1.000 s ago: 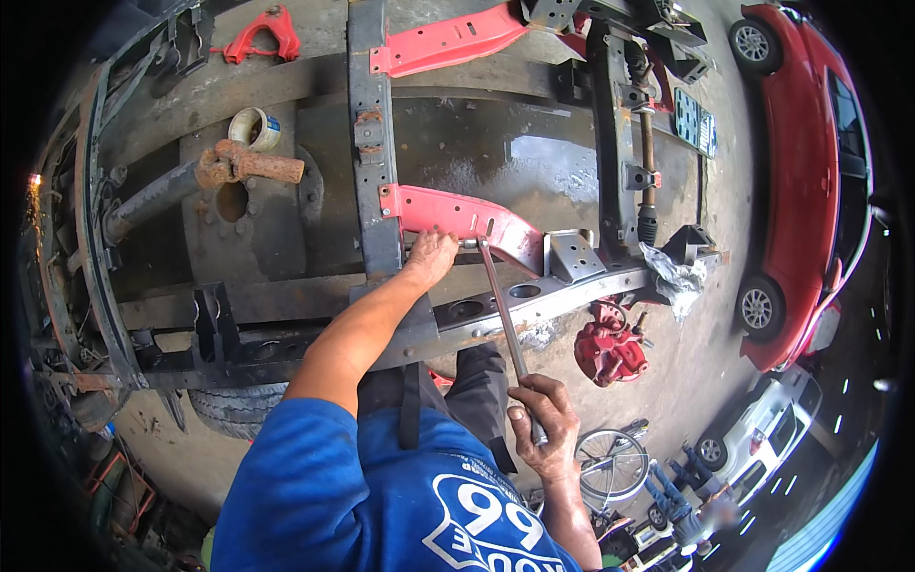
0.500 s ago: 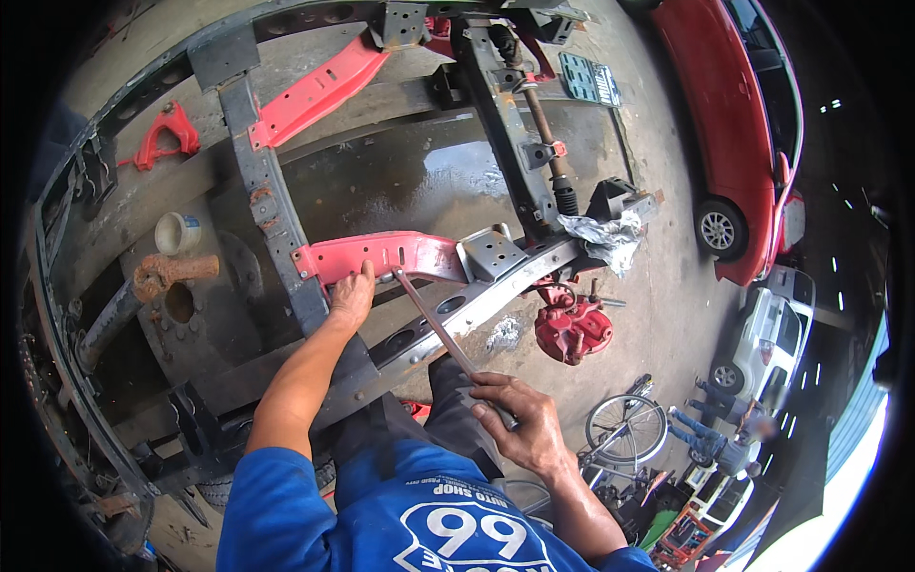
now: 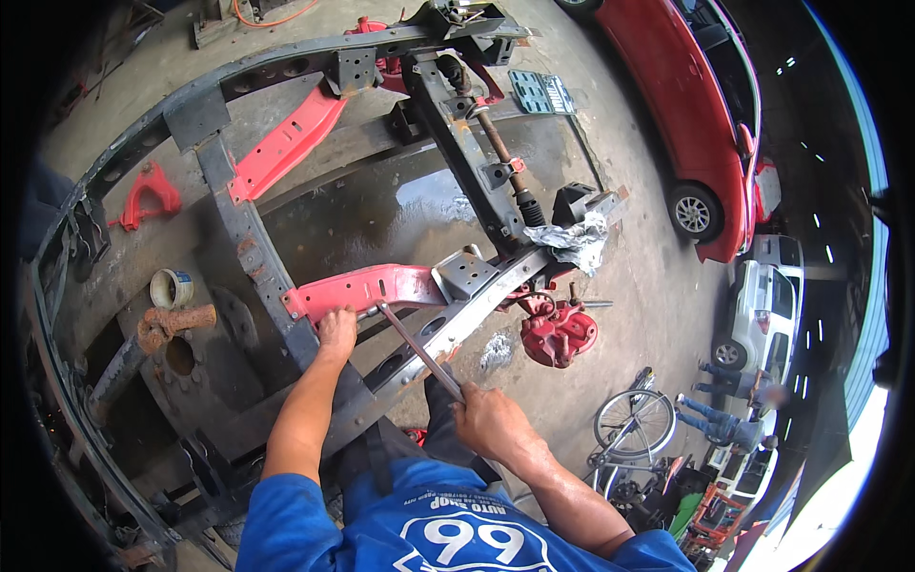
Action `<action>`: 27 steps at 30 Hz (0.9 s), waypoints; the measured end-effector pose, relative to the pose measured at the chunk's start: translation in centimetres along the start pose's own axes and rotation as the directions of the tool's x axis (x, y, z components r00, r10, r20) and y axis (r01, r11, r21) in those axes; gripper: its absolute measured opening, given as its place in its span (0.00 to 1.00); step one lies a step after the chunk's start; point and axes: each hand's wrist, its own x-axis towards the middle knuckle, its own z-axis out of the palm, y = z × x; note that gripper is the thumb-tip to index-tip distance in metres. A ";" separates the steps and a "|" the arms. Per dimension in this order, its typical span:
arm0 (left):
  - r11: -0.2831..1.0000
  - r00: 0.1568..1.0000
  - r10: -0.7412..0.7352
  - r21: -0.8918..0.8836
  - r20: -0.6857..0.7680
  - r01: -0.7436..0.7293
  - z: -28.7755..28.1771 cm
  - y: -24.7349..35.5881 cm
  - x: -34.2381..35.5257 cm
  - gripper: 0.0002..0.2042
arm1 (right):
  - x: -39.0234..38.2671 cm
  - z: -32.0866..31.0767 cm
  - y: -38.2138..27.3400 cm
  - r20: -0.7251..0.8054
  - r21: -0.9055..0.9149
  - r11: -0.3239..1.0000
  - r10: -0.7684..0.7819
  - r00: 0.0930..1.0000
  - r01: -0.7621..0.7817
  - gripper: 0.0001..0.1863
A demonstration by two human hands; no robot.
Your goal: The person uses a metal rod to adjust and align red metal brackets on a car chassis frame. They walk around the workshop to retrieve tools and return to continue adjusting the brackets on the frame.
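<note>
Compared with the view a second before, the whole frame had swung across the picture and the person's right hand (image 3: 491, 419) had come up from low beside the body to sit close under the chassis rail (image 3: 448, 329), while the left hand (image 3: 336, 331) had stayed pressed on the red arm (image 3: 367, 288). That right hand was closed in a fist around the near end of a long steel bar (image 3: 419, 351), and the bar's long axis ran up and to the left from the fist, crossing over the grey rail, so that its far tip lay against the lower edge of the red arm, just beside the left hand. So the working end of the bar lay ahead of the right hand's grip and away from the body, while the left hand was much the nearer of the two to that tip. The left hand lay flat, palm down, fingers curled over the near edge of the red arm at its left end, where it met the dark cross member (image 3: 250, 250); it pressed rather than clasped. To the right of the right-hand grip, beyond the rail, a red hub casting (image 3: 558, 332) stood on the wet concrete floor (image 3: 381, 205), well apart from both hands.
</note>
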 end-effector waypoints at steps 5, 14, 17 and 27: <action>0.999 0.995 -0.003 0.032 -0.098 0.006 0.9 -0.4 0.3 0.14 | -1.5 4.8 3.3 -0.020 0.054 0.998 0.022 1.000 -0.021 0.15; 0.970 0.989 -0.143 -0.201 -0.031 0.134 -2.0 0.1 0.7 0.13 | -0.4 6.9 6.8 -0.138 0.204 0.974 -0.066 0.988 0.094 0.19; 0.929 0.988 -0.080 -0.368 -0.133 0.026 -5.0 2.0 1.1 0.12 | -2.5 6.5 9.1 -0.242 0.254 0.957 -0.076 0.967 0.139 0.20; 0.788 0.971 0.158 -0.569 -0.181 -0.235 -12.0 18.3 3.1 0.13 | -4.8 8.0 21.1 -0.272 0.501 0.814 0.471 0.839 -0.295 0.14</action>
